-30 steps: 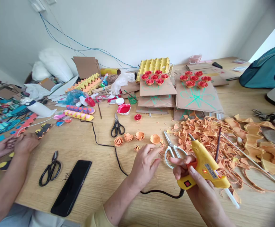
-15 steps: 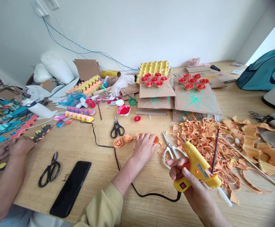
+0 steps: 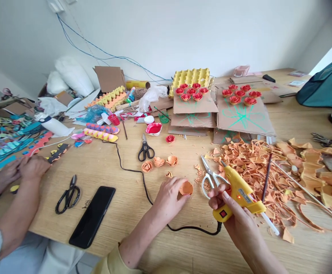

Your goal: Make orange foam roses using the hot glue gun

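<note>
The left hand (image 3: pixel 170 198) was closed on an orange paper rose (image 3: pixel 186 188), pinched between thumb and fingertips just above the wooden surface (image 3: pixel 111 171). Just to its right, near but not touching, the right hand (image 3: pixel 235 219) was clamped round the grip of a yellow hot glue gun (image 3: pixel 240 190). Its nozzle pointed away from the person and a small red light showed on its side. The gun's black cord (image 3: pixel 143 182) ran from the butt, under the left wrist and off beyond the left hand. White-handled scissors (image 3: pixel 211 179) lay open just beyond the right hand, beside the nozzle. A heap of orange paper scraps (image 3: pixel 254 163) spread beyond and to the right of that hand. Three more orange roses (image 3: pixel 158 161) sat in a row beyond the left hand, with black scissors (image 3: pixel 145 150) farther out. Well to the left of the left hand lay a black phone (image 3: pixel 92 216), and past it a co-worker's hands (image 3: pixel 26 169) rested together on the surface
</note>
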Tool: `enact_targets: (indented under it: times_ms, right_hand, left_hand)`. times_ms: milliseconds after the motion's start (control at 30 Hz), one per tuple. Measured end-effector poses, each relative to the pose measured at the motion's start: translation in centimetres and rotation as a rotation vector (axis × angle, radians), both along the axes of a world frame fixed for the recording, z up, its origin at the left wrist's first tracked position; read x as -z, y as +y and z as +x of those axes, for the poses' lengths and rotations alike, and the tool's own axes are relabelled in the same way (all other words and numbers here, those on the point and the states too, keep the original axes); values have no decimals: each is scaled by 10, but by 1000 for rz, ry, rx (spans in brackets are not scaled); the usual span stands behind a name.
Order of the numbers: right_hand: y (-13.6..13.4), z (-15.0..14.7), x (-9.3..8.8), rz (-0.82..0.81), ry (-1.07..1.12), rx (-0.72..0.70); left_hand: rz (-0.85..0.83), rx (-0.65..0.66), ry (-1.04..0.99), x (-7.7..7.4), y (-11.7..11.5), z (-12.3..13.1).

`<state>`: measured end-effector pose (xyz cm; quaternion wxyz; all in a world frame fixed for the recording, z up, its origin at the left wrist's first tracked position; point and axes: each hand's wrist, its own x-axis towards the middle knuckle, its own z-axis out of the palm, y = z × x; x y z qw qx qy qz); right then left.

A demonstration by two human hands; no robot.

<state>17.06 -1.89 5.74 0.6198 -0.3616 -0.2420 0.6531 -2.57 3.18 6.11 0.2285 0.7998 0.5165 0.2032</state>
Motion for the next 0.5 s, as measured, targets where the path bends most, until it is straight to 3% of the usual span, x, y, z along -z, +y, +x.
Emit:
enact_targets:
  times_ms: [133,233,400,500]
  right_hand:
    - [1,0,5,-15,-5,1]
    - [4,1,9,-11,10,40]
    - [8,3,5,-5,1,65]
    - [5,3,-4,26,-91,87]
  left_hand:
    - [46,-39,-109,-3,-3,-3]
    - [-15,-41,-352,-15,-6,-4]
    - [-303,-45,-745,-52,-25,10]
    - [-438,135,-862,-75,-46,22]
